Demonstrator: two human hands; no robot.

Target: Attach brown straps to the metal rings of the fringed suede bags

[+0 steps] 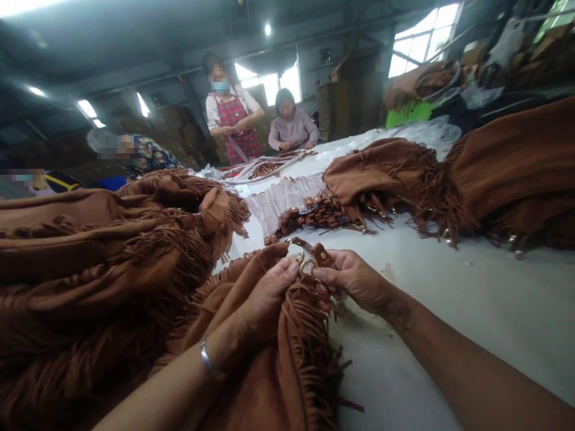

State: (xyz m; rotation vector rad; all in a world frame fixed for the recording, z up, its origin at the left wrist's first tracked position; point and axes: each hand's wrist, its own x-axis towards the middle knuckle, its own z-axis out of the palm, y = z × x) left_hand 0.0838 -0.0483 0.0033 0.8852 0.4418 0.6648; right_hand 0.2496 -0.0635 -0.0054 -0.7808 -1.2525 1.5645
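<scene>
A brown suede-like fringed bag (251, 383) lies in front of me, its fringe hanging along the right side. At its upper edge my left hand (269, 290) is closed, thumb and fingers pinching a gold-coloured metal ring (306, 267). Opposite it, my right hand (354, 278) grips the end of a brown leather strap (322, 256) with a round metal stud, right beside the ring. My fingers partly cover the hardware, so I cannot tell whether strap and ring are joined. A silver bracelet (211, 359) circles my left wrist.
Fringed brown pieces (90, 257) are heaped at left; more brown bags (516, 173) lie at right. Wrapped straps (296, 209) are bundled on the white table (449, 311) ahead. Several people work farther back, one in a checked apron (236, 123).
</scene>
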